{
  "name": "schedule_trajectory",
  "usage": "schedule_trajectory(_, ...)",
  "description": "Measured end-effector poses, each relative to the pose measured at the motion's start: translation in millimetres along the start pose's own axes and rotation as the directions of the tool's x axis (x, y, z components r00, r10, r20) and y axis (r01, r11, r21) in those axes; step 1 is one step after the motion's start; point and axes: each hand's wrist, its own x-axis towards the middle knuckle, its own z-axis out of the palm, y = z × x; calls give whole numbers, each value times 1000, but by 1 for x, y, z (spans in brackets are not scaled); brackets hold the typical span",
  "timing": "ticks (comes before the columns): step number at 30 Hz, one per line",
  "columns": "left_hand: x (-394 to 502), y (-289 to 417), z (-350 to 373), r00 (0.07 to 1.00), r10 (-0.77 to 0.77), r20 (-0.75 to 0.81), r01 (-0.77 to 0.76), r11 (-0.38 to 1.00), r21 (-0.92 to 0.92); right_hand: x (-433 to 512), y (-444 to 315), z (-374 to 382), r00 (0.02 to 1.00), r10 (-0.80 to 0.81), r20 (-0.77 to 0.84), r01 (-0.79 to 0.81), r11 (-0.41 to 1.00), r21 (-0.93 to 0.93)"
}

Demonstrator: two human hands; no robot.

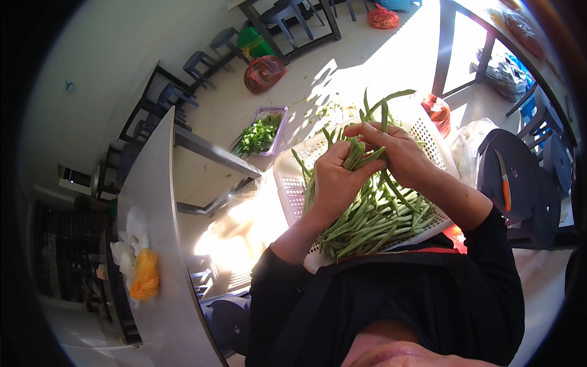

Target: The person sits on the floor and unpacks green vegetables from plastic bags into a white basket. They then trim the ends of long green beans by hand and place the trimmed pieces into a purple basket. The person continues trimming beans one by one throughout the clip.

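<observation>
Both my hands are raised close together above a white perforated plastic basket (pixel 288 183) that holds a heap of green beans (pixel 380 220). My left hand (pixel 337 176) is closed around a small bunch of bean pieces (pixel 360 153), whose ends stick out between thumb and fingers. Against it, my right hand (pixel 399 149) grips long green beans (pixel 387 103) that stand up past the fingers. One bean hangs down below the right palm. The fingertips of the two hands nearly meet, and they partly hide what lies between them.
A paring knife with an orange handle (pixel 506 195) lies on a dark stool (pixel 509 160) at my right. A table (pixel 160 220) at left bears plastic bags (pixel 144 275). Ahead on the floor are a lilac basket (pixel 282 128) of leafy greens (pixel 259 135) and a red bag (pixel 264 74).
</observation>
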Motion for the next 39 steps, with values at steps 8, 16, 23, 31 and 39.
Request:
schedule_trajectory(8,1,4,-16,996,-33,-78,23,992,-124,-4,-15,-8,982,-185,-28,151,871,-467)
schedule_trajectory(16,2,19,-31,906,424,14,-394,829,397,-15,-32,-19,989,-150,5,108,692,-714)
schedule_trajectory(23,1,12,-33,966,256,43,-258,923,285,-22,-26,-17,865,-464,190,341,266,-901)
schedule_trajectory(31,6,12,-52,996,74,-42,-84,930,-359,-15,-28,-13,958,-253,-136,198,924,-326)
schedule_trajectory(39,6,5,-50,901,362,-239,-370,929,15,-11,-31,-15,987,-152,44,156,872,-464)
